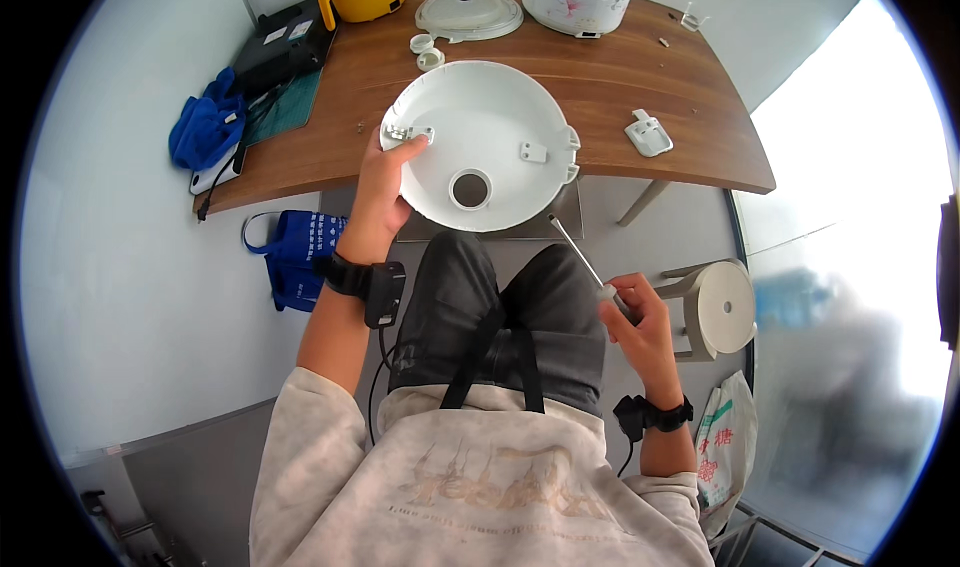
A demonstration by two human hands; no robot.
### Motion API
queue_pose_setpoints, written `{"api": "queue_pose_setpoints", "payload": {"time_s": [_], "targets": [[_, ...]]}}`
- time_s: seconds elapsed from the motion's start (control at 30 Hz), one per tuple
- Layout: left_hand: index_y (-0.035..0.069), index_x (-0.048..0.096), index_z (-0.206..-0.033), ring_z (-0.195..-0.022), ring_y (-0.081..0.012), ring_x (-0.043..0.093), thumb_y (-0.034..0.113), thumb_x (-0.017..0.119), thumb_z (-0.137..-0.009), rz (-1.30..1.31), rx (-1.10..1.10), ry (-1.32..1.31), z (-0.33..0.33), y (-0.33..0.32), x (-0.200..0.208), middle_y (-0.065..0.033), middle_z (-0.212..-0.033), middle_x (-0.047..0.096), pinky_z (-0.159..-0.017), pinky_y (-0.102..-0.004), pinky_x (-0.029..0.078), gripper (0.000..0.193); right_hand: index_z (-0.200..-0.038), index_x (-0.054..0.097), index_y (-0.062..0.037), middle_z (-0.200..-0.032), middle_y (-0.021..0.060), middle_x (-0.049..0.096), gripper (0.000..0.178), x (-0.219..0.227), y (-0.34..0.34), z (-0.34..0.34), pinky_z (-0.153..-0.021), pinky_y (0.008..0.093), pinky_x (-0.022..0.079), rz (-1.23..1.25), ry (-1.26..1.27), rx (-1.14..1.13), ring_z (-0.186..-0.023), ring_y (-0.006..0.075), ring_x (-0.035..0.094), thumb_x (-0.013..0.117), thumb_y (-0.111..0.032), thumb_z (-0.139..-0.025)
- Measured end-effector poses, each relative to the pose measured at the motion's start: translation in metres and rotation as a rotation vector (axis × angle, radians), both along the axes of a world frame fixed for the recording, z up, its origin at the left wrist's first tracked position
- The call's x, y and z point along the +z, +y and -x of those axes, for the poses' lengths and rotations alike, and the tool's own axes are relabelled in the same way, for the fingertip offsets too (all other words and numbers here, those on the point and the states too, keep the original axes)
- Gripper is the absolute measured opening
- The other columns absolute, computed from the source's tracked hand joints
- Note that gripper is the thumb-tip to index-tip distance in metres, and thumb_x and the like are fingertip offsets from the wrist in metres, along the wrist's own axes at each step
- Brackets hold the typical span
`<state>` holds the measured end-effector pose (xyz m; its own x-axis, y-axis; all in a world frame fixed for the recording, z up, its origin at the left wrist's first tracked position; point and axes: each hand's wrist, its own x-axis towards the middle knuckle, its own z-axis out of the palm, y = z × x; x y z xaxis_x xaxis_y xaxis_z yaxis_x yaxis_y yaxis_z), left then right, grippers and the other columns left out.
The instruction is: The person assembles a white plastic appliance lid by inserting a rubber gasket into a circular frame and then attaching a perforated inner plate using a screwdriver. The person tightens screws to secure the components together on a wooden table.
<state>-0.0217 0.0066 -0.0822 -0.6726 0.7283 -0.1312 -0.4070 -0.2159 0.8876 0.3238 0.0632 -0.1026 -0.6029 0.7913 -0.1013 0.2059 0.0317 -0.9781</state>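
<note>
Your left hand (385, 182) grips the rim of the round white cover (480, 147) at frame centre, over the wooden table (690, 97) edge. Your right hand (640, 322) is closed on a screwdriver (585, 267), lower right. Hold the cover steady and seat the tip squarely in what seems a small metal bracket (405, 133) by your thumb.

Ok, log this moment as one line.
left hand: holds white round lid at rim | right hand: holds screwdriver, tip off lid | wooden table: loose white parts
</note>
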Motion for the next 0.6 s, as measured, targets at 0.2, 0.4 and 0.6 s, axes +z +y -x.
{"api": "queue_pose_setpoints", "payload": {"time_s": [0.2,0.4,0.6], "targets": [[0.001,0.051,-0.13,-0.105,-0.026,0.064,-0.001,0.065,-0.081,-0.031,-0.029,0.022,0.023,0.015,-0.024,-0.014,-0.118,0.062,-0.088,-0.0396,0.054,0.05,-0.105,0.057,-0.0029,-0.078,0.0,0.063,0.023,-0.001,0.0,-0.001,-0.058,0.0197,0.042,0.054,-0.034,-0.029,-0.066,0.0033,0.051,0.069,-0.013,-0.088],[0.002,0.051,-0.13,-0.107,-0.0254,0.063,0.001,0.066,-0.082,-0.039,-0.023,-0.009,0.031,0.02,-0.031,-0.0129,-0.119,0.062,-0.09,-0.0392,0.053,0.05,-0.104,0.057,-0.0036,-0.077,-0.0007,0.063,0.023,-0.009,-0.002,0.0,-0.053,0.0205,0.04,0.094,-0.036,-0.028,-0.06,0.0035,0.049,0.07,-0.015,-0.088],[0.003,0.05,-0.134,-0.111,-0.0249,0.061,0.006,0.066,-0.083,-0.01,0.019,-0.051,0.036,0.033,-0.039,-0.0112,-0.122,0.061,-0.09,-0.0378,0.053,0.053,-0.105,0.056,-0.0028,-0.077,-0.001,0.06,0.021,-0.014,-0.005,0.003,-0.052,0.0201,0.037,0.087,-0.046,-0.003,-0.058,0.0032,0.046,0.067,-0.011,-0.089]]}}
